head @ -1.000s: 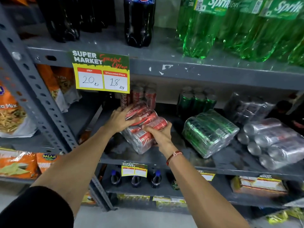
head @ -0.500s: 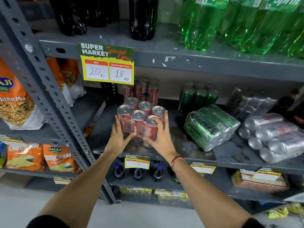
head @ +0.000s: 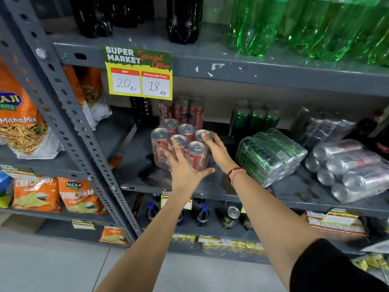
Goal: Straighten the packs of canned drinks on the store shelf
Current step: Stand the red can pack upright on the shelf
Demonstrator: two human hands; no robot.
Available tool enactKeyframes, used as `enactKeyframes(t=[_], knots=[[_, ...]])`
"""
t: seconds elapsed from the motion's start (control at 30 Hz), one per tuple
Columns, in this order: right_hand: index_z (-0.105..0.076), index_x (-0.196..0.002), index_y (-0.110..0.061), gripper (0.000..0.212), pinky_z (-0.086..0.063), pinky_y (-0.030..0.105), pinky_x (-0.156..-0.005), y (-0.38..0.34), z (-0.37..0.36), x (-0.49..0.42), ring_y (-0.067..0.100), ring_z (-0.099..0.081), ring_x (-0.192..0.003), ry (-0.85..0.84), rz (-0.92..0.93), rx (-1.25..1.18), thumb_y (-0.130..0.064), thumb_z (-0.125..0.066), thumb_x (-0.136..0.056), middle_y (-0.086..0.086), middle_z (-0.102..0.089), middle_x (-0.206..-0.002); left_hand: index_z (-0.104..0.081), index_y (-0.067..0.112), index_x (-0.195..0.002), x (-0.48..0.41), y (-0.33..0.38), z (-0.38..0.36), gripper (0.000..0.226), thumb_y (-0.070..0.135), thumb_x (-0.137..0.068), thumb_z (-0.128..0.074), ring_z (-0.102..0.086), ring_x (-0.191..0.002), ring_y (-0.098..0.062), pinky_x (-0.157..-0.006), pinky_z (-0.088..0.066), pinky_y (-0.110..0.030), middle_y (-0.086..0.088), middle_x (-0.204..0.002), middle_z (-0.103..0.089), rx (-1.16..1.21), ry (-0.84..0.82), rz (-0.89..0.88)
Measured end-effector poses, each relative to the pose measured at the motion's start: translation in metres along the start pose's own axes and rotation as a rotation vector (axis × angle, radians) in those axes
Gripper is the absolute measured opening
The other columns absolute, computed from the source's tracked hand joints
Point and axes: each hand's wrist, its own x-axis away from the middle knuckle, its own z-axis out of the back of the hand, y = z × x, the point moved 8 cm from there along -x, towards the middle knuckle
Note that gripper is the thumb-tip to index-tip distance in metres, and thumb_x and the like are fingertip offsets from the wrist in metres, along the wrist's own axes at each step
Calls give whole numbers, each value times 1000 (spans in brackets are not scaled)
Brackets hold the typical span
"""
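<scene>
Head view. Red pack: six cola cans in clear shrink-wrap, upright, silver tops up, two rows of three, on the grey shelf, left part of the bay.

Left hand: fingers spread wide, lying against the pack's near face, tips reaching up to the middle can top; thumb out to the right, off the pack. No closed grip. Right hand: fingers loosely splayed, tips on the rim of the back-right can, palm just beside the pack's right side. Nothing clasped. Red thread band on the right wrist.

Behind the fingers: loose upright red cans at the shelf back. Right of the right hand: green pack lying on its side, tilted, near the wrist; upright green cans behind it. Further right: silver pack on its side, well apart from both hands. Price tag hangs on the shelf edge above the pack. Snack bags in the bay to the left.
</scene>
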Motion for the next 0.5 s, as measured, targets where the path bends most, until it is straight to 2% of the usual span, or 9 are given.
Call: enactKeyframes(t=[0.07,0.17,0.23,0.3,0.4,0.47,0.5], knots=[[-52,-127,-28,52,-47,24,-88,2,-1,4,17,-58,-115,24,14,-16,-57,-56,-84,4,-60,-129,12,28,-146,-7,-3,1,138,40,-52,-88,-7,-141,-46,-107,-25,-62,-24,-152,21,-19,41,6],[-50,-127,-22,51,-45,36,-100,1,-6,14,20,-55,-119,64,58,-10,-52,-56,-87,6,-58,-131,-2,25,-147,-13,-12,10,126,35,-54,-87,-17,-139,-45,-104,-30,-58,-23,-155,8,-49,86,-40],[-46,-131,-16,53,-38,40,-107,0,-11,28,23,-50,-123,161,96,49,-48,-53,-90,8,-53,-132,-12,25,-146,-21,-16,20,117,34,-55,-86,-28,-135,-44,-101,-36,-55,-20,-156,-8,-88,60,-108],[-39,-138,-11,58,-31,36,-107,1,-18,50,27,-43,-126,313,96,91,-46,-50,-92,13,-47,-133,-20,25,-145,-34,-20,29,111,28,-56,-86,-39,-131,-39,-102,-37,-48,-14,-154,-22,-104,-27,-169],[-35,-138,-6,63,-27,29,-97,-1,-34,90,31,-40,-120,532,109,110,-47,-48,-91,15,-45,-123,-26,31,-144,-54,-20,39,113,18,-51,-88,-41,-133,-22,-105,-35,-31,-2,-151,-34,-125,-267,-247],[-34,-139,-6,61,-28,28,-96,-2,-50,109,28,-40,-119,576,109,126,-43,-48,-93,13,-44,-121,-27,38,-143,-68,-17,44,114,14,-50,-88,-45,-128,-14,-100,-36,-23,4,-144,-44,-246,-428,-283],[-33,-140,-7,60,-30,30,-98,-2,-58,115,27,-40,-119,556,115,123,-42,-47,-94,12,-44,-123,-26,39,-143,-75,-16,47,114,11,-51,-88,-47,-125,-14,-100,-38,-24,3,-141,-47,-320,-493,-295]])
